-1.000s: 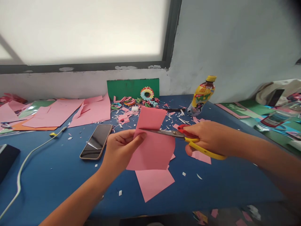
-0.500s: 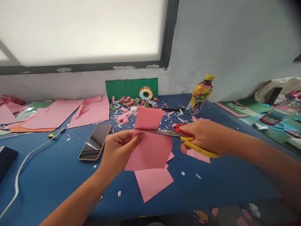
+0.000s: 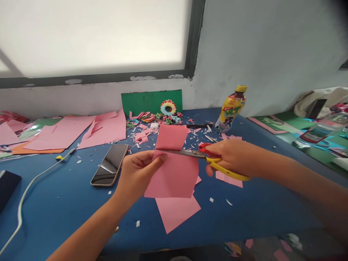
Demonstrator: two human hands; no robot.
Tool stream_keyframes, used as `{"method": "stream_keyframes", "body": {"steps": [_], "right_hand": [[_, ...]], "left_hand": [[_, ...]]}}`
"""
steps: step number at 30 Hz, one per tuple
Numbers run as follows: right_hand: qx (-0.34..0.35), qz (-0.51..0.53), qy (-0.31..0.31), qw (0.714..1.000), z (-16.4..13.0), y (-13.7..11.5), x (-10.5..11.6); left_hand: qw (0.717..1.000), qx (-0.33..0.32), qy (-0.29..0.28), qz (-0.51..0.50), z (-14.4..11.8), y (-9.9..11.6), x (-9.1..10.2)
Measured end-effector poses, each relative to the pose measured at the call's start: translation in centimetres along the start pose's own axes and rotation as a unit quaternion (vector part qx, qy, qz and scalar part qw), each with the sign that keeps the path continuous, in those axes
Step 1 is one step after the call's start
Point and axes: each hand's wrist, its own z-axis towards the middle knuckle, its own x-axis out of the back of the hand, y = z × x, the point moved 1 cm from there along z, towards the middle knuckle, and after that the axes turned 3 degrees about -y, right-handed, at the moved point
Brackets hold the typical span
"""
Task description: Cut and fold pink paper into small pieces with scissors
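Head view, looking down over a blue counter set against a pale wall under a window.

The left hand is lifted above the counter. Its thumb and fingers are pressed together on the left edge of a pink paper sheet, which it holds upright and facing the camera, near the middle of the view.

The right hand comes in from the right, closed around the yellow and red handles of a pair of scissors. The blades point left and lie across the sheet about a third of the way down, their tip close to the left thumb. The blades look nearly closed on the paper.

Flat on the counter just below the held sheet lies another pink piece, partly hidden behind it. A smaller pink offcut lies under the right hand.

To the left of the left hand a phone lies face up, screen dark. Farther left a white cable runs across the counter, and larger pink sheets are spread near the wall.

At the back, a green card leans on the wall, with a colourful paper ring and small folded paper shapes in front of it. A yellow-capped bottle lies tilted to the right of them. Small paper scraps are scattered across the counter.
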Motion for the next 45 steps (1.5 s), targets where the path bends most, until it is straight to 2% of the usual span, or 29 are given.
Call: {"method": "stream_keyframes", "body": {"steps": [4,8,10,12,15,18,21,24,28,30,33,35,37,39,41,45], "right_hand": [[0.001,0.035,-0.046,0.998,0.0,0.0,0.2],[-0.018,0.159,-0.070,0.985,0.1,1.4,0.2],[-0.043,0.190,-0.055,0.979,0.4,2.5,0.0],[-0.087,0.157,-0.022,0.984,1.0,3.7,-0.5],[-0.169,0.050,0.019,0.984,2.2,5.5,-2.2],[-0.181,0.034,0.044,0.982,3.2,7.2,-4.3],[-0.165,0.036,0.062,0.984,3.5,8.7,-5.9],[-0.154,0.049,0.069,0.984,3.4,9.4,-6.8],[-0.136,0.074,0.078,0.985,3.6,9.5,-7.4],[-0.126,0.087,0.082,0.985,3.6,9.5,-7.5],[-0.130,0.102,0.099,0.981,3.6,9.7,-7.2],[-0.142,0.112,0.121,0.976,3.4,9.6,-7.0],[-0.153,0.126,0.151,0.968,3.3,9.5,-6.7],[-0.162,0.142,0.189,0.958,3.2,9.2,-6.5],[-0.173,0.155,0.230,0.945,3.3,9.0,-6.4],[-0.182,0.172,0.315,0.915,3.4,8.9,-6.4]], "left_hand": [[1.000,-0.002,-0.014,-0.017,0.1,-0.1,-0.2],[0.995,0.055,-0.026,-0.078,0.6,-0.2,-0.3],[0.990,0.089,-0.041,-0.102,1.1,-0.5,-0.2],[0.987,0.107,-0.044,-0.113,1.7,-0.8,-0.1],[0.987,0.106,0.008,-0.122,2.9,-1.0,0.6],[0.984,0.098,0.077,-0.124,4.3,-0.4,1.2],[0.989,0.067,0.089,-0.092,5.9,0.6,0.4],[0.998,0.054,0.040,-0.006,7.9,0.4,-2.5],[0.996,0.051,-0.026,0.075,10.3,-1.4,-7.0],[0.989,0.041,-0.061,0.130,10.5,-1.9,-8.0],[0.969,0.002,-0.127,0.212,9.0,-1.8,-7.2],[0.942,-0.010,-0.205,0.266,7.2,-1.6,-5.8],[0.843,-0.044,-0.321,0.430,5.5,-1.7,-4.5],[0.788,-0.050,-0.344,0.508,4.5,-2.0,-3.5],[0.780,-0.046,-0.337,0.525,4.0,-2.2,-3.0],[0.818,-0.025,-0.290,0.496,3.9,-2.2,-2.3]]}}
